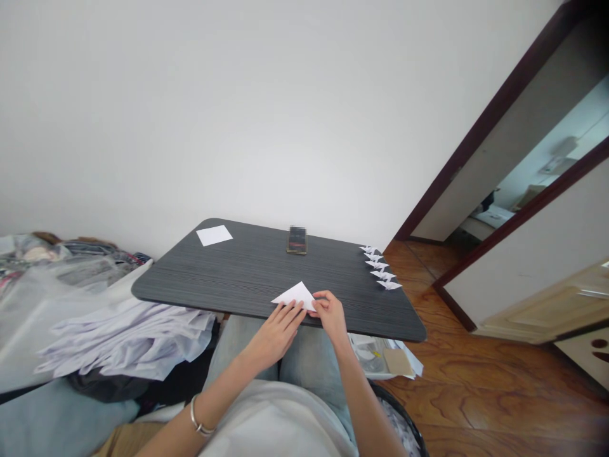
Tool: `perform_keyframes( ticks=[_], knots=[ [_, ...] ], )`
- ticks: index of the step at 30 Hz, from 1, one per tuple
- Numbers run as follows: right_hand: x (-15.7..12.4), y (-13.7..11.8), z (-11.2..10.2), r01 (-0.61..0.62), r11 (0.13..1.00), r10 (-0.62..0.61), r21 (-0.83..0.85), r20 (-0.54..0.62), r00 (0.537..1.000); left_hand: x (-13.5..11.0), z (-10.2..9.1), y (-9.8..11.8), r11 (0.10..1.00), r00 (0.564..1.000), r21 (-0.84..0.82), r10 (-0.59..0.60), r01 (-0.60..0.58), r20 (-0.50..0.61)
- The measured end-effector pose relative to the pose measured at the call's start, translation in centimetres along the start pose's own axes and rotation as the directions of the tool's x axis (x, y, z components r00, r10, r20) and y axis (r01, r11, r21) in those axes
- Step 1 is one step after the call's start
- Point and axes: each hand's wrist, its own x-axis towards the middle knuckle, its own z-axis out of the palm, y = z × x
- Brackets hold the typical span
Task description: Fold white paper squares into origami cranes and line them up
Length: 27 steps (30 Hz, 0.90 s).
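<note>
Bangle (199, 416) on left forearm (223, 395) nearest; left hand (276, 335) flat, fingers pressed together, on paper triangle (295, 296) at lower centre, near table (375, 311) edge; right hand (331, 316) pinching triangle's right corner.

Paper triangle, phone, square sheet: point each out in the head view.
Paper triangle (294, 296): head view, on the middle of its upper face.
Phone (297, 240): head view, on the middle of its face.
Square sheet (214, 235): head view, on the sheet's middle.
</note>
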Motion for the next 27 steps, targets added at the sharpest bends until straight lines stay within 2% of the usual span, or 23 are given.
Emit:
perform_keyframes(
  ticks=[4,15,18,21,24,26,27],
  knots=[
    [0.4,0.3,-0.1,-0.029,0.999,0.03,-0.022,0.019,0.999,-0.1,1.0,0.3,0.991,0.996,0.132,-0.046,0.035,0.081],
    [0.5,-0.1,-0.1,-0.051,0.997,0.053,-0.061,0.03,0.998,0.0,1.3,0.2,0.984,0.992,0.165,-0.08,0.063,0.097],
    [0.4,0.0,-0.9,0.006,0.99,-0.003,-0.141,0.019,1.0,0.0,1.4,0.2,0.984,0.991,0.164,-0.084,0.066,0.104],
    [0.2,-0.2,-2.0,0.071,0.947,-0.086,-0.314,-0.033,0.996,0.0,1.4,0.3,0.981,0.991,0.183,-0.089,0.07,0.099],
    [-0.8,-1.0,-2.7,0.16,0.839,-0.252,-0.521,-0.111,0.961,0.1,1.4,0.3,0.977,0.991,0.2,-0.098,0.078,0.094],
    [-2.0,-1.4,-2.5,0.23,0.776,-0.349,-0.588,-0.095,0.932,0.1,1.5,0.3,0.976,0.991,0.205,-0.1,0.08,0.092],
    [-2.7,-1.4,-2.3,0.279,0.734,-0.385,-0.619,-0.041,0.922,0.2,1.5,0.4,0.975,0.991,0.206,-0.1,0.08,0.093]
  ],
)
